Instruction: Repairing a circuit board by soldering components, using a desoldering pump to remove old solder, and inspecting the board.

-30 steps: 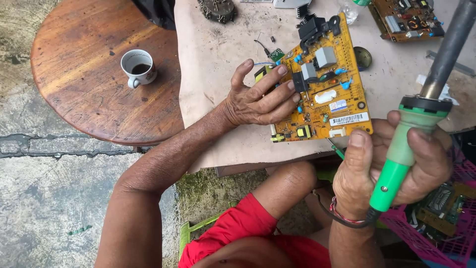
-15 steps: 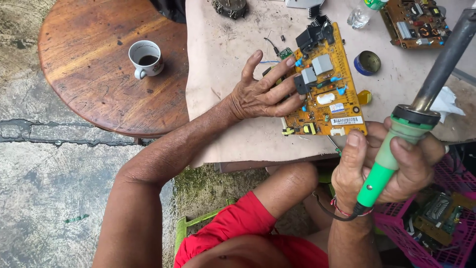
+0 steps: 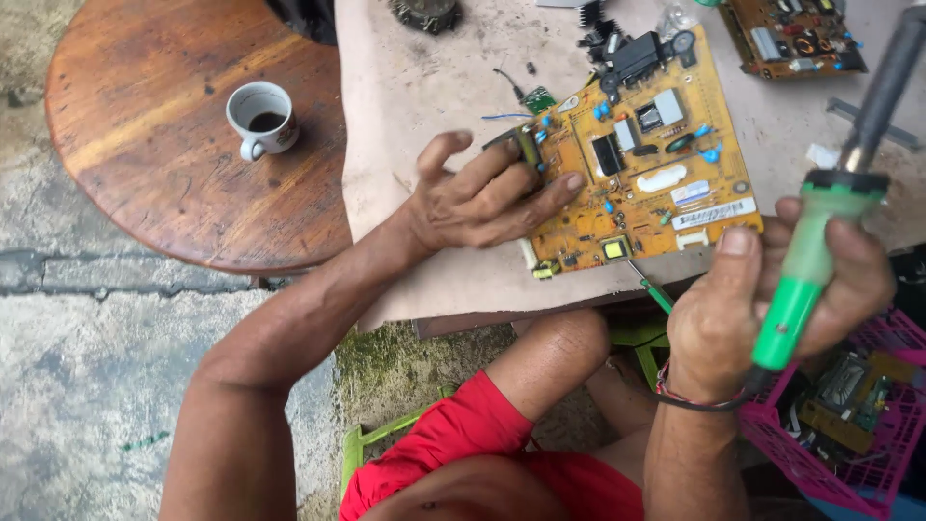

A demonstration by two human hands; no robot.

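Head view shows the left hand (image 3: 482, 198) pressed flat on the near left corner of the yellow circuit board (image 3: 646, 164), fingers spread, holding it down on the worktop (image 3: 424, 87); the right hand (image 3: 772, 299) is shut tight round the green handle of the soldering iron (image 3: 820, 232), up off the near right edge; its tip is out of sight, so no joint looks touched yet, and the soldering seems still to do; the iron's long side runs from the hand up toward the far right corner; the board's long side slants from near left to far right.
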